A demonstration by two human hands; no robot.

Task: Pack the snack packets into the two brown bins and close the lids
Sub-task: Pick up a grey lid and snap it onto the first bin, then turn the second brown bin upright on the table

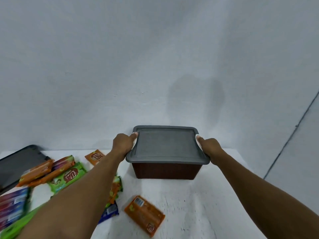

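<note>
Pressing a grey lid onto a brown bin, both hands grip its short sides. The left hand and right hand each lay a thumb on top and curl the other fingers round the rim. The bin stands at the back of the table, close to the wall.

This bin looks closed, or nearly so. Many packets lie left of the bin and 1 orange packet lies in front, so packing is unfinished. A 2nd lid lies far left; no other bin shows.

Next, I judge, the hands must let go and gather packets. The table edge is near on the bin's right; open room lies in front.
</note>
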